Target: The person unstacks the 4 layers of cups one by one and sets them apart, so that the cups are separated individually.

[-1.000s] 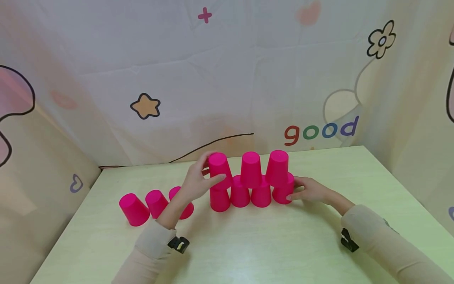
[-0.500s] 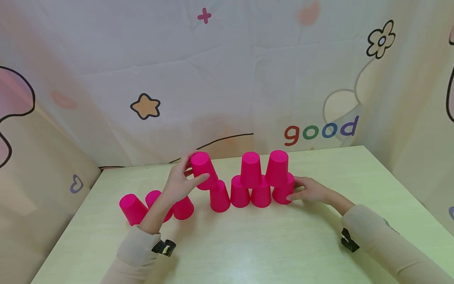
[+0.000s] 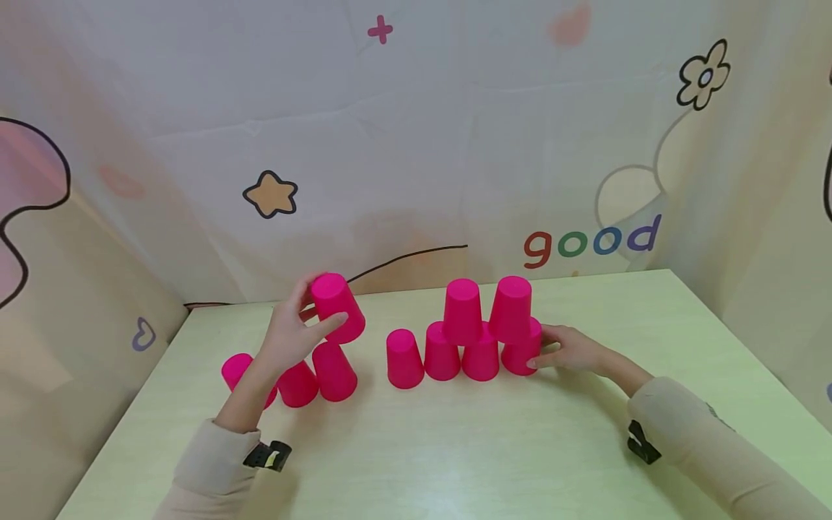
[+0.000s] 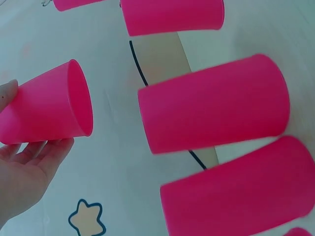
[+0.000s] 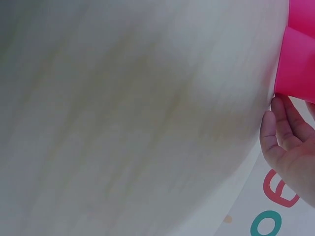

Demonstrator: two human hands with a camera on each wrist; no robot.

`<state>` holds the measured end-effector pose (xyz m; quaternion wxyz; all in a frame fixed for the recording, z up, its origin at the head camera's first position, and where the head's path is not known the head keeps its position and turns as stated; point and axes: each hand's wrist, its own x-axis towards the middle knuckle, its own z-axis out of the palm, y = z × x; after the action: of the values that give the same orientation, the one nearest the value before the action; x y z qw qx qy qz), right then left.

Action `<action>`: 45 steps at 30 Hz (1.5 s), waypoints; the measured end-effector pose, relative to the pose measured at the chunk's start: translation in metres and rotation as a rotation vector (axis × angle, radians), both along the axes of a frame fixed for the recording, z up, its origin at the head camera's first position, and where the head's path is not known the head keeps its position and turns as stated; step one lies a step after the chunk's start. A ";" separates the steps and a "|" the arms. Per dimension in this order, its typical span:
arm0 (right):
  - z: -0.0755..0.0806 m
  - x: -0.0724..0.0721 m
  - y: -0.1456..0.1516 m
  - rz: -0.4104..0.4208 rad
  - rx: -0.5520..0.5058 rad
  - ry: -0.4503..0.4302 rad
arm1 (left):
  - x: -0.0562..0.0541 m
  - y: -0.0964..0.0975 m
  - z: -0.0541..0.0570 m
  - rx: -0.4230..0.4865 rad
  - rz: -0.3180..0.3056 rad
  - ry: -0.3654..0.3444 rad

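Head view: left of centre we see the left hand [image 3: 292, 339] grasping a pink cup [image 3: 336, 306], thumb on its near side and fingers behind, holding it upside down, tilted and lifted clear of the pale green table [image 3: 455, 448]. Just below it three more cups [image 3: 334, 371] stand upside down in a row, the wrist crossing in front of the leftmost one. Right of centre a row of four cups [image 3: 404, 359] stands on the table, with two cups [image 3: 462, 311] perched on top at its right end. At the right end of that row the right hand [image 3: 567, 348] lies with its fingers fairly straight, fingertips touching the end cup [image 3: 520, 354].

In the left wrist view the held cup [image 4: 47, 110] sits at the left edge, fingers [image 4: 42, 152] curled beneath it. In the right wrist view, at the right edge, relaxed fingertips [image 5: 278, 105] meet the cup's rim [image 5: 295, 69].
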<state>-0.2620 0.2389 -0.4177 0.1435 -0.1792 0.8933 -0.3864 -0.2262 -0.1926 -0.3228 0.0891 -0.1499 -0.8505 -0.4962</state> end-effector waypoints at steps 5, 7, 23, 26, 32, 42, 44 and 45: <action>0.000 0.001 -0.001 0.001 -0.004 0.002 | 0.000 -0.014 -0.001 0.000 0.020 0.021; 0.001 0.002 -0.001 -0.002 -0.006 0.002 | 0.000 -0.020 -0.002 0.004 0.026 0.031; 0.000 0.001 -0.001 0.001 0.003 0.000 | 0.014 -0.065 -0.001 -0.079 0.143 0.090; 0.002 0.002 -0.002 0.005 0.002 0.001 | 0.016 -0.072 -0.002 -0.087 0.164 0.084; 0.003 0.003 -0.003 0.017 -0.009 0.003 | 0.022 -0.084 -0.003 -0.113 0.236 0.057; 0.003 0.002 -0.002 0.018 0.003 0.009 | 0.028 -0.101 -0.008 -0.103 0.276 0.056; 0.003 0.003 -0.002 0.020 0.000 0.010 | 0.029 -0.103 -0.009 -0.103 0.279 0.058; 0.003 0.003 -0.002 0.022 -0.001 0.011 | 0.030 -0.105 -0.009 -0.103 0.280 0.058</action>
<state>-0.2591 0.2370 -0.4142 0.1429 -0.1914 0.8918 -0.3842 -0.1964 -0.2975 -0.3320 0.1742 -0.0487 -0.8845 -0.4301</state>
